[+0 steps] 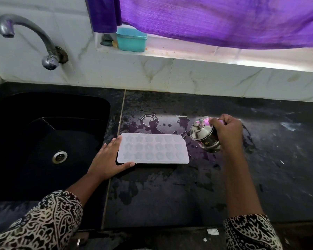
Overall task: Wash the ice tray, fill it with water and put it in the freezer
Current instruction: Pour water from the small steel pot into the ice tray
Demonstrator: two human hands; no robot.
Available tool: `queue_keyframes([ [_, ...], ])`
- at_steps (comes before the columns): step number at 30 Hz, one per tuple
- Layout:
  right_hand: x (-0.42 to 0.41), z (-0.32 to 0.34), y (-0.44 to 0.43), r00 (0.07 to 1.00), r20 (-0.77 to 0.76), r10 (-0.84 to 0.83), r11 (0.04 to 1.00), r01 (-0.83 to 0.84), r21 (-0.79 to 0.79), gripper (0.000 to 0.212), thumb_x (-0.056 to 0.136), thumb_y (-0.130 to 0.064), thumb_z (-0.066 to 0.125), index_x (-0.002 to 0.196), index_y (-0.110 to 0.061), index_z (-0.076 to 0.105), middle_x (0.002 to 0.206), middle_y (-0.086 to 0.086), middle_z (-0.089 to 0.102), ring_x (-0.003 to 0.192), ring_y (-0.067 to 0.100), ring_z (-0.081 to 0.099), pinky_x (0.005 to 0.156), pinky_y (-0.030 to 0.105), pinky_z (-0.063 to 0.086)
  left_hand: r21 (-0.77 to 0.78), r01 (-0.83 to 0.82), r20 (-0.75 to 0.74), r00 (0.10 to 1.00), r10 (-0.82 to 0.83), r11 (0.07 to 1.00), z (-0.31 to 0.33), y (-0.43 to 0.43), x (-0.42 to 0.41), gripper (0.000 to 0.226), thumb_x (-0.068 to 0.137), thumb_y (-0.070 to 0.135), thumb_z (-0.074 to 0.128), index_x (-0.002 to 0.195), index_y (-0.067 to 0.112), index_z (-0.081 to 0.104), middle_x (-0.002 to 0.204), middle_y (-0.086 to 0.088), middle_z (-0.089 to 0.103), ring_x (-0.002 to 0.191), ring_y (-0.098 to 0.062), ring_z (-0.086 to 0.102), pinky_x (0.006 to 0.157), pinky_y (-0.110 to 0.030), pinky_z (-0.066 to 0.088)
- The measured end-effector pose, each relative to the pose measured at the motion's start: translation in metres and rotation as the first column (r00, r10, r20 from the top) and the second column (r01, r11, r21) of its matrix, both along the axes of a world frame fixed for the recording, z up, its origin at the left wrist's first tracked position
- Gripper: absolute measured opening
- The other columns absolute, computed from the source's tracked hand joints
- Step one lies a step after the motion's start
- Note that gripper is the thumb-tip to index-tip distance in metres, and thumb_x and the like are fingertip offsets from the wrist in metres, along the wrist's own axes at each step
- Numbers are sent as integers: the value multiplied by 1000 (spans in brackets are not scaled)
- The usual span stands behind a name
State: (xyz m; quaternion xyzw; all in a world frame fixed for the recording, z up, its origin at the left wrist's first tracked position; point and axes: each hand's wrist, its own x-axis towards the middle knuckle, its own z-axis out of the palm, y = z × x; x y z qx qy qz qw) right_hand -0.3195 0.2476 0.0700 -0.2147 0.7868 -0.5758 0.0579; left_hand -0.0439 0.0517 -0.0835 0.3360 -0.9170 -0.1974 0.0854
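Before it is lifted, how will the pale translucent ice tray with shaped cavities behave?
The pale translucent ice tray looks thin and matte, perhaps silicone, so it may sag if lifted by one end. The black stone counter around it is wet, so it could slide when pushed.

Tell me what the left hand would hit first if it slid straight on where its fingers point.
Likely the tiled wall: the left hand lies along the left end of the ice tray, so only wet countertop lies ahead. Depth unclear.
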Motion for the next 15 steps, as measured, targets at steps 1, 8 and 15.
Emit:
queue_keyframes([
  [1, 0, 1, 0, 1000, -6, 1, 1000, -1, -2, 34, 80, -12, 65, 58, -18, 39, 57, -1, 43, 50, 9, 40, 51, 23, 41, -2, 0, 2, 1000, 0, 1000, 0, 0, 0, 125, 60, 98, 26, 155, 19, 4, 161, 2, 15, 147, -10, 9, 119, -32, 5],
  [8, -1, 3, 0, 1000, -3, 3, 1000, -3, -13, 36, 79, -11, 66, 56, -18, 39, 56, -2, 41, 50, 10, 39, 51, 23, 41, -5, 1, 1, 1000, -1, 1000, 0, 0, 0, 125, 60, 98, 26, 155, 19, 4, 161, 2, 16, 147, -11, 10, 118, -32, 5],
  [15, 0, 4, 1, 1000, -17, 0, 1000, 0, -8, 36, 80, -9, 64, 56, -18, 39, 55, -3, 43, 44, 0, 42, 46, 18, 42, 1, -1, 1, 1000, 1, 1000, 1, 0, -1, 126, 60, 98, 25, 155, 19, 4, 161, 2, 15, 147, -10, 9, 119, -33, 5],
])
